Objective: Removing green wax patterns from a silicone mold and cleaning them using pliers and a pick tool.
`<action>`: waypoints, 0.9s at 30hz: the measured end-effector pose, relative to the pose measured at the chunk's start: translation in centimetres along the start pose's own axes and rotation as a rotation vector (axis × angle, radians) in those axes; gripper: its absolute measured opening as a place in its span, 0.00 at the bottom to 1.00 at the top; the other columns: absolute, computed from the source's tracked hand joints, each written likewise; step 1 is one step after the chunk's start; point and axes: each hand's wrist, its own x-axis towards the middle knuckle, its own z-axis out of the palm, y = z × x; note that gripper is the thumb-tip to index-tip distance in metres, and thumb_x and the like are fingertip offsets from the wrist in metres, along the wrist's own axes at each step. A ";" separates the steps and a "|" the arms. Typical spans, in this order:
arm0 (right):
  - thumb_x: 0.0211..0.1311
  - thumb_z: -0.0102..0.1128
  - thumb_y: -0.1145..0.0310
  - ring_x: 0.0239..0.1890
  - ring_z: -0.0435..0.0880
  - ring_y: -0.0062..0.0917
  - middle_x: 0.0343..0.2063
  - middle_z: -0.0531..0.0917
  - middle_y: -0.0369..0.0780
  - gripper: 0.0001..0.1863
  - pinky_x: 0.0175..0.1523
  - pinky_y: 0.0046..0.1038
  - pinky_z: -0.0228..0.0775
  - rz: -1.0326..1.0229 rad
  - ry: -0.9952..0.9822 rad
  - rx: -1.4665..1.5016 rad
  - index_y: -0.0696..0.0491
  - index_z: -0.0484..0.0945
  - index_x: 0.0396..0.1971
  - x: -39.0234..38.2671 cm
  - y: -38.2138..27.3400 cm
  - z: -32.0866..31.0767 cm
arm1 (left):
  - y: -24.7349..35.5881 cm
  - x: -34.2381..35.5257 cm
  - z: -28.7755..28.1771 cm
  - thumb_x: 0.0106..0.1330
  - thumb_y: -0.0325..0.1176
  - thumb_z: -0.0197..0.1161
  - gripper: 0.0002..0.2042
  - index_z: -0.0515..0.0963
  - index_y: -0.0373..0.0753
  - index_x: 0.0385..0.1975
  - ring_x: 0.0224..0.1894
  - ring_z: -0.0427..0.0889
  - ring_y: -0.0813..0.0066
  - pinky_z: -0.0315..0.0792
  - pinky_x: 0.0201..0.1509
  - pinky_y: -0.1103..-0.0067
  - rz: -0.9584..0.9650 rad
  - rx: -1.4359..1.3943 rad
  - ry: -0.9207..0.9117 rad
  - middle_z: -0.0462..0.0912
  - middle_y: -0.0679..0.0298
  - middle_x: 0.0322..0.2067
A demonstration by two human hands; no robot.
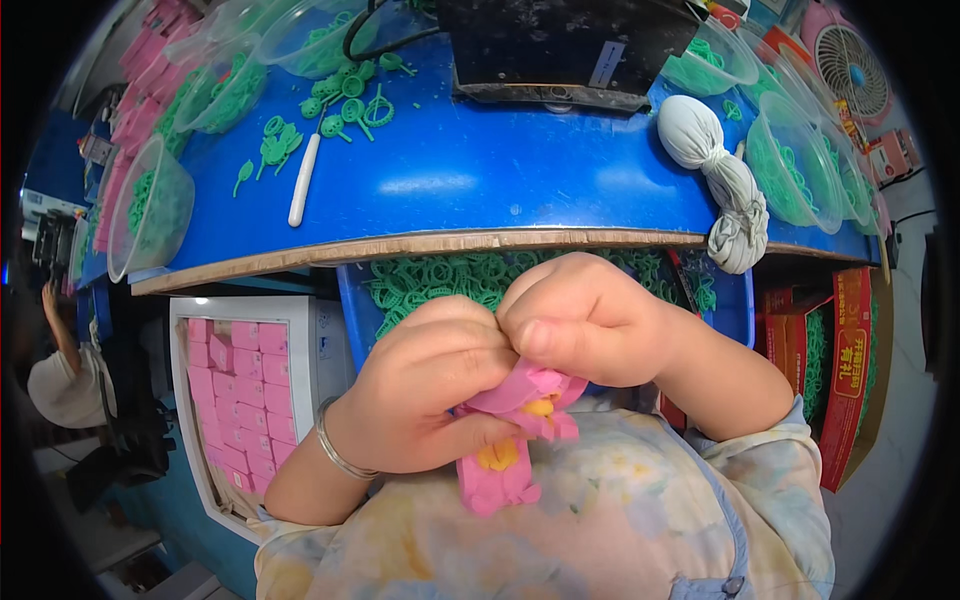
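Observation:
My left hand [432,385] is closed around a soft pink piece with yellow parts [500,470], which hangs below its thumb in front of my patterned clothing. Against it presses my right hand [590,318], its fingers curled and thumb bent over the upper edge of the pink piece. The two hands touch at the knuckles. What the right fingertips grip is partly hidden. Just beyond the hands, a blue tray [737,300] in an opening under the tabletop holds many green plastic rings and small parts [440,283].
On the blue table [440,190] lie a white-handled tool [305,180], loose green pieces [350,100] and a knotted grey cloth bundle [712,165]. A black box [560,50] stands behind. Clear bowls [150,215] flank it. A white box of pink blocks [235,390] is at left.

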 end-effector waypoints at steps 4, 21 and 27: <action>0.56 0.59 0.54 0.22 0.69 0.23 0.20 0.72 0.38 0.20 0.29 0.28 0.62 -0.203 0.038 -0.596 0.58 0.74 0.22 -0.3 -0.2 -0.3 | -0.2 -0.7 0.6 0.45 0.36 0.71 0.17 0.76 0.35 0.32 0.33 0.74 0.62 0.68 0.39 0.72 -0.124 -0.015 0.105 0.76 0.59 0.30; 0.52 0.66 0.72 0.30 0.80 0.20 0.28 0.80 0.39 0.12 0.36 0.23 0.73 0.113 0.341 -0.419 0.59 0.78 0.36 -2.2 0.4 1.3 | 0.6 0.2 0.1 0.48 0.29 0.69 0.14 0.76 0.35 0.34 0.33 0.74 0.64 0.67 0.40 0.74 -0.120 0.330 0.309 0.77 0.60 0.29; 0.52 0.67 0.70 0.27 0.79 0.17 0.25 0.80 0.36 0.10 0.32 0.20 0.71 0.199 0.315 -0.202 0.58 0.78 0.32 -2.5 0.4 1.8 | -0.1 -0.8 0.4 0.53 0.27 0.68 0.12 0.75 0.33 0.36 0.37 0.76 0.75 0.70 0.42 0.78 -0.535 -0.509 0.382 0.78 0.62 0.31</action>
